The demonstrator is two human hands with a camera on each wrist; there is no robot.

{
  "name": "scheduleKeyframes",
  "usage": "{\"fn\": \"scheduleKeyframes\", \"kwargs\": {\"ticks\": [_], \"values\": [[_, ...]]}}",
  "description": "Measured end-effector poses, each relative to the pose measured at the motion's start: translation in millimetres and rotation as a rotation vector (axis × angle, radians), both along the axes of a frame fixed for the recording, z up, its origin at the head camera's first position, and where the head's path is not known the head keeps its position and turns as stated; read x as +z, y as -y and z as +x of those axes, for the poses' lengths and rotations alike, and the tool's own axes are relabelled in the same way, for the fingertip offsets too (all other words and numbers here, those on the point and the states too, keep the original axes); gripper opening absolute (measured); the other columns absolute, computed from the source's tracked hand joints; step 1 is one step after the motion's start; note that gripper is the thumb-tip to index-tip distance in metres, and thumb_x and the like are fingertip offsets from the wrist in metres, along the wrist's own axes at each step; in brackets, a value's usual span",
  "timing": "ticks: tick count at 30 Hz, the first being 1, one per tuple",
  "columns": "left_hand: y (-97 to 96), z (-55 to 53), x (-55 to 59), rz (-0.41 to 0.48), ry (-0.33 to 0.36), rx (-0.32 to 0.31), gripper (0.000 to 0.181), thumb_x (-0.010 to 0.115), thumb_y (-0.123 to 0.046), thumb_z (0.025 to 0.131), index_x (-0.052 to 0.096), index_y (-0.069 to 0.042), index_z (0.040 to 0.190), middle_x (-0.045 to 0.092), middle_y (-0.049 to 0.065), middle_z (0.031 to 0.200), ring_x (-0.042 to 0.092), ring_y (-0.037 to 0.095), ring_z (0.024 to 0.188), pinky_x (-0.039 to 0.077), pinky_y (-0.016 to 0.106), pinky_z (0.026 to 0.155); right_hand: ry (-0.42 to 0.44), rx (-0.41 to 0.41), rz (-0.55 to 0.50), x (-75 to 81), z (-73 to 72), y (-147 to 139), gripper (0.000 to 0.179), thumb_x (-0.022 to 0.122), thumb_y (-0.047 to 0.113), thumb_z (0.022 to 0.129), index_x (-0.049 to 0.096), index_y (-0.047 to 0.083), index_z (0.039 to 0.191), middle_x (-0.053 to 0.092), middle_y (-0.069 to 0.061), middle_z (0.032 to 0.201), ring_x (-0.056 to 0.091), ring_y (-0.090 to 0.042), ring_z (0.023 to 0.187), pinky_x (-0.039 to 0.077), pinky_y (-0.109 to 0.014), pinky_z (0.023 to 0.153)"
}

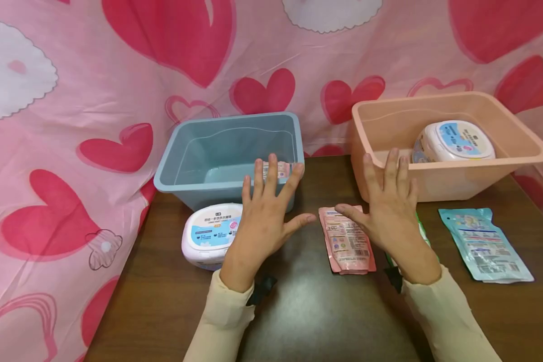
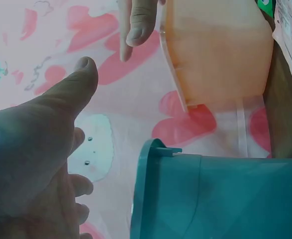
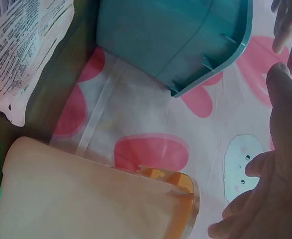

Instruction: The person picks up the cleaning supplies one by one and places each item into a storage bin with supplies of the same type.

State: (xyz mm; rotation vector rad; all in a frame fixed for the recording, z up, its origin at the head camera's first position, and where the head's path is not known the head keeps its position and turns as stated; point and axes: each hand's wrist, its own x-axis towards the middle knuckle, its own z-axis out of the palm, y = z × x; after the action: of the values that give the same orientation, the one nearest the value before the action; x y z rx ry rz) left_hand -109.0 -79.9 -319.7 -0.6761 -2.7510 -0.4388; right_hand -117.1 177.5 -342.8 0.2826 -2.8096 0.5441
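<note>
My left hand (image 1: pixel 264 218) is held up with its fingers spread, holding nothing, in front of the blue-grey bin (image 1: pixel 228 188). My right hand (image 1: pixel 391 213), also empty with fingers extended, is in front of the peach bin (image 1: pixel 439 183). A white tub with a blue label (image 1: pixel 210 234) stands on the table, partly covered by my left hand. Between the hands lies a pink pouch (image 1: pixel 348 246). A green packet (image 1: pixel 422 231) is mostly hidden behind my right hand; the right wrist view shows its edge. In the left wrist view, the thumb (image 2: pixel 78 82) points up and away from the fingers.
Inside the blue-grey bin sits a pink packet (image 1: pixel 280 169), partly behind fingers. The peach bin holds another white tub (image 1: pixel 457 141). A teal pouch (image 1: pixel 486 246) lies at the right on the dark wooden table (image 1: pixel 317 317). A pink heart-patterned cloth (image 1: pixel 131 100) hangs behind.
</note>
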Motion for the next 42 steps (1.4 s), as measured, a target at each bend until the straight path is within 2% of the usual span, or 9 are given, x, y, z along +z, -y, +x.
{"fn": "scheduleKeyframes", "kwargs": {"ticks": [11,18,25,31,42], "values": [[3.4,7.4,4.9,0.015,-0.047,-0.017,0.095,0.066,-0.062,0.089,0.016,-0.029,0.164,-0.004,0.016,0.168,-0.009,0.038,0.152,0.004,0.062,0.118,-0.049,0.049,-0.059,1.7,3.6,3,0.113,0.08,0.046,0.083,0.007,0.014,0.164,-0.01,-0.02,0.167,-0.007,-0.042,0.151,0.006,-0.072,0.113],[2.0,8.4,8.6,-0.038,-0.03,-0.018,0.098,0.066,-0.063,0.088,0.013,-0.031,0.164,-0.002,0.017,0.168,-0.011,0.037,0.152,0.005,0.063,0.118,-0.101,0.08,-0.014,2.0,6.7,2,0.111,0.082,0.046,0.081,0.014,0.015,0.164,-0.003,-0.025,0.165,0.0,-0.049,0.15,0.009,-0.075,0.111],[5.2,8.5,15.6,-0.095,-0.028,-0.006,0.099,0.064,-0.067,0.087,0.013,-0.031,0.164,0.001,0.017,0.168,-0.008,0.038,0.152,0.007,0.064,0.118,-0.08,0.088,0.059,4.2,7.9,4,0.108,0.077,0.054,0.084,0.014,0.017,0.164,-0.008,-0.024,0.166,-0.002,-0.049,0.15,0.006,-0.075,0.111],[14.5,9.5,24.3,-0.116,-0.015,0.012,0.099,0.063,-0.068,0.087,0.012,-0.032,0.164,-0.002,0.015,0.168,-0.012,0.035,0.152,0.006,0.063,0.118,-0.06,0.091,0.091,8.7,10.4,4,0.108,0.076,0.055,0.084,0.015,0.015,0.164,-0.009,-0.022,0.166,-0.005,-0.047,0.15,0.003,-0.072,0.113],[31.1,9.5,38.0,-0.125,-0.008,0.006,0.099,0.064,-0.066,0.088,0.01,-0.033,0.164,-0.005,0.012,0.168,-0.009,0.035,0.153,0.006,0.062,0.119,-0.042,0.081,0.117,10.6,14.6,-1,0.105,0.075,0.055,0.085,0.02,0.011,0.162,0.001,-0.028,0.164,0.003,-0.049,0.149,0.003,-0.071,0.114]]}}
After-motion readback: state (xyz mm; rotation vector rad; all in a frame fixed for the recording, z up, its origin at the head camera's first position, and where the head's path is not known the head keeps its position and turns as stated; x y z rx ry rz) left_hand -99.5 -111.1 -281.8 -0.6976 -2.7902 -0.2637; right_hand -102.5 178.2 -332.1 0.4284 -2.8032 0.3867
